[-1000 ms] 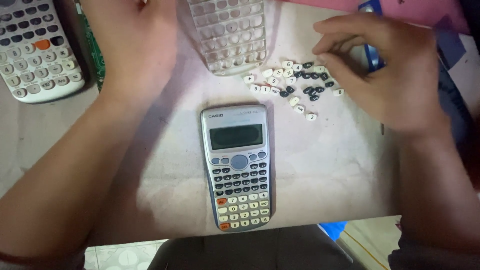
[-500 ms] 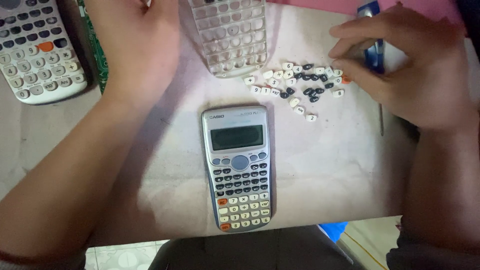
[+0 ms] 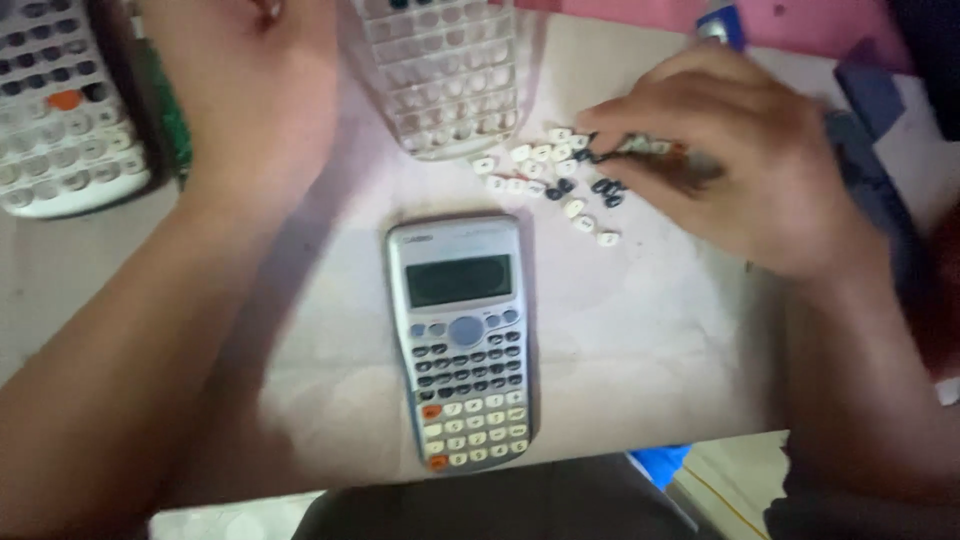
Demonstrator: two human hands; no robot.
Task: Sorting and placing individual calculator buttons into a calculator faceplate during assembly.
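A grey scientific calculator (image 3: 462,340) lies upright in the middle of a pale sheet (image 3: 650,340). Beyond it sits a clear keypad frame (image 3: 445,70) with empty cells. A scatter of small white and black loose keys (image 3: 530,170) lies to its right. My right hand (image 3: 740,170) is over that scatter, fingers curled down and fingertips touching the keys; blur hides whether it grips one. My left hand (image 3: 250,90) rests at the top left beside the clear frame, with its fingers cut off by the picture edge.
A second, paler calculator (image 3: 55,110) lies at the far left with a green circuit board (image 3: 170,120) beside it. A blue object (image 3: 720,25) and pink cloth (image 3: 800,25) are at the back right. The table's near edge runs below the grey calculator.
My right hand has moved left and down onto the loose keys. My left hand and the grey calculator have stayed put.
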